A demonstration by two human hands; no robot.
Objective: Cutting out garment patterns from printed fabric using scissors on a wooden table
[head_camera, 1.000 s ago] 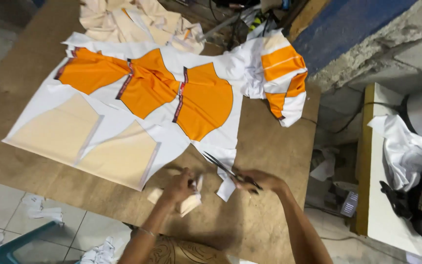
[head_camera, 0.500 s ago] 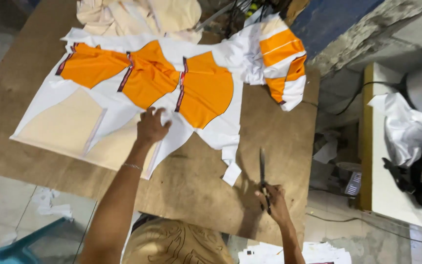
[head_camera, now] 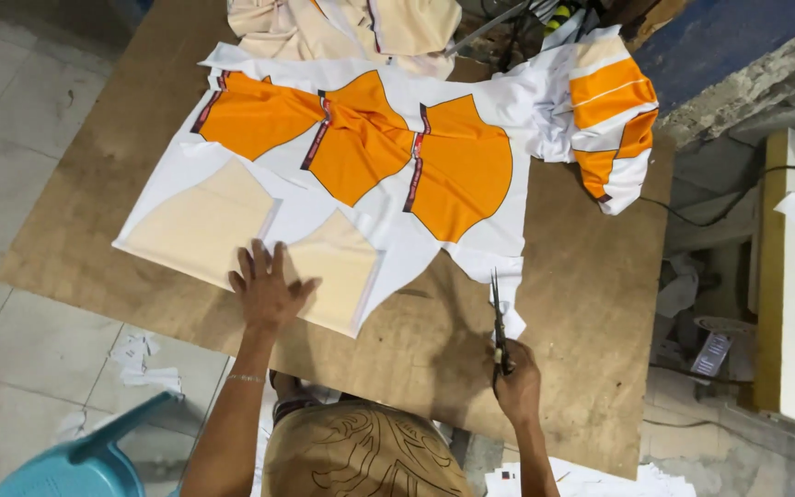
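Left hand [head_camera: 265, 287] lies spread flat, pinning the printed white fabric sheet [head_camera: 342, 198] to the worktop [head_camera: 591, 313], while right hand [head_camera: 519, 379] grips closed scissors [head_camera: 498, 317] pointing at its edge.

Scissors [head_camera: 499, 322] handles hidden in right hand [head_camera: 519, 382], blue chair [head_camera: 85, 456] cut off by bottom edge

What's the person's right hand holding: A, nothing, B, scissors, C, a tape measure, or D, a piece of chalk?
B: the right hand grips the handles of scissors, blades pointing away toward the edge of the white and orange fabric, while the left hand lies flat on that fabric.
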